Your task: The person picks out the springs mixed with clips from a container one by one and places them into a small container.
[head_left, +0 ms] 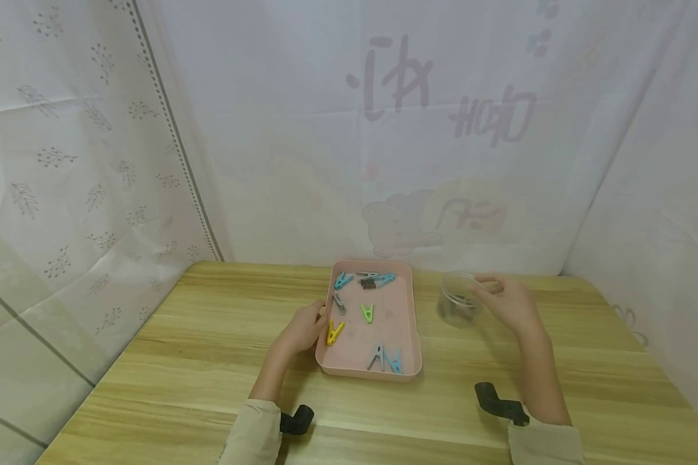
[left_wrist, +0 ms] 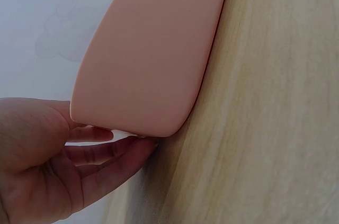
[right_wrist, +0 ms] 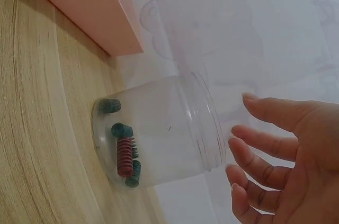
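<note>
A pink tray (head_left: 356, 361) lies on the table with several plastic clothespins inside, among them a yellow one (head_left: 334, 332) and a green one (head_left: 367, 313). At its left wall, my left hand (head_left: 304, 328) holds the edge; in the left wrist view the thumb tip is hidden behind the wall. To the right of the tray stands a clear jar (right_wrist: 159, 128) without a lid. Several dark green springs and a red spring (right_wrist: 125, 156) lie at its bottom. Just over the jar's mouth is my right hand (right_wrist: 286, 155), fingers loosely bent with nothing between them.
Small dark springs (head_left: 368, 284) lie in the far part of the tray beside blue clothespins (head_left: 386, 280). The wooden table (head_left: 209, 361) meets a hanging printed cloth (head_left: 279, 161) at the back, with more cloth at both sides.
</note>
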`<state>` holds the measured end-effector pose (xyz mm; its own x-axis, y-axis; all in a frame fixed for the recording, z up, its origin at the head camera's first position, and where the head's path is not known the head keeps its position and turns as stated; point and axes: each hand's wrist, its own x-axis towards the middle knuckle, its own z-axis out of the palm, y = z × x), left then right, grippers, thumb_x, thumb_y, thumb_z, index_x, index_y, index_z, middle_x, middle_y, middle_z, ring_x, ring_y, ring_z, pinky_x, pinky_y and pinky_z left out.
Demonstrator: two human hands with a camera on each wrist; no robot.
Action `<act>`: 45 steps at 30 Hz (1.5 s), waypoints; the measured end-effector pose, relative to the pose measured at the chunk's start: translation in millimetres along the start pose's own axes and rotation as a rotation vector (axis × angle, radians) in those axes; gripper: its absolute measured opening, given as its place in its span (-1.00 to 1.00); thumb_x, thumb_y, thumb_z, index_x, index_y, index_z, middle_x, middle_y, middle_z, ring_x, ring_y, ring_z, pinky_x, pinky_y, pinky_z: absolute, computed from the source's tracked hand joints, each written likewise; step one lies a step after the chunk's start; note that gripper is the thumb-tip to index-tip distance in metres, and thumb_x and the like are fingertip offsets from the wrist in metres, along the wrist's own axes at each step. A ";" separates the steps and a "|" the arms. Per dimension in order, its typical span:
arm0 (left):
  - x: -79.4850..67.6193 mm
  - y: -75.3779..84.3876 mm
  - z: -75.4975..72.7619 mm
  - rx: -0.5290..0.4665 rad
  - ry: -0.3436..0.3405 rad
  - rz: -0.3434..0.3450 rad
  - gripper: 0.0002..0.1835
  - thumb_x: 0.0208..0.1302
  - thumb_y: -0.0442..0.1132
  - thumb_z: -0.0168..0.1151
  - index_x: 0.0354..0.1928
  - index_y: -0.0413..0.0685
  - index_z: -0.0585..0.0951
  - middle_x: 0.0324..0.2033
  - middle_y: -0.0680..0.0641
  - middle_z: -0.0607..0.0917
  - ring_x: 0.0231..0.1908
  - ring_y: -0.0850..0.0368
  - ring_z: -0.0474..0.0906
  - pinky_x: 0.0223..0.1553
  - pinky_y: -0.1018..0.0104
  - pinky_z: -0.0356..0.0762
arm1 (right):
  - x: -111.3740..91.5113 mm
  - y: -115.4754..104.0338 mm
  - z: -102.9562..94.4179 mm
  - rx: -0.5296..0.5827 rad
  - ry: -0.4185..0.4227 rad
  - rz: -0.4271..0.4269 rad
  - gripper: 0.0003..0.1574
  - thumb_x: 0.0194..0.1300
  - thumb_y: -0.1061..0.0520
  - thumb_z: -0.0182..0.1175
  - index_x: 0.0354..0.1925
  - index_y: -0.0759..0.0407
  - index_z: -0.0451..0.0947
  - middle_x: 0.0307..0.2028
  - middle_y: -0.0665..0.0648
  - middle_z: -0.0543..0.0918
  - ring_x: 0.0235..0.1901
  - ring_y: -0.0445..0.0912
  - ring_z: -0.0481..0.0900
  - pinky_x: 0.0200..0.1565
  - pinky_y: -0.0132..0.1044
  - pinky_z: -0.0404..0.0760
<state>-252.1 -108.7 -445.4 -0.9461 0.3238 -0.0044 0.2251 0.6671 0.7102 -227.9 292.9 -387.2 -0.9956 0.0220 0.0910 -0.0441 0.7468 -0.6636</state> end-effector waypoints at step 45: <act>-0.7 1.9 0.8 -0.008 0.005 -0.003 -0.56 0.64 -0.32 0.00 0.41 -0.41 0.42 -0.33 -0.16 0.69 -0.41 0.11 0.57 -0.38 0.28 0.56 | -3.9 -29.4 8.8 0.079 0.029 -0.095 -0.41 0.59 -0.06 0.18 0.27 0.41 0.55 0.14 0.57 0.63 0.14 0.50 0.61 0.07 0.34 0.62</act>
<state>-250.8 -107.2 -444.6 -0.9480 0.3183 -0.0032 0.2201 0.6627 0.7159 -223.5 265.0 -374.6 -0.9838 -0.0263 0.1776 -0.1462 0.6914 -0.7075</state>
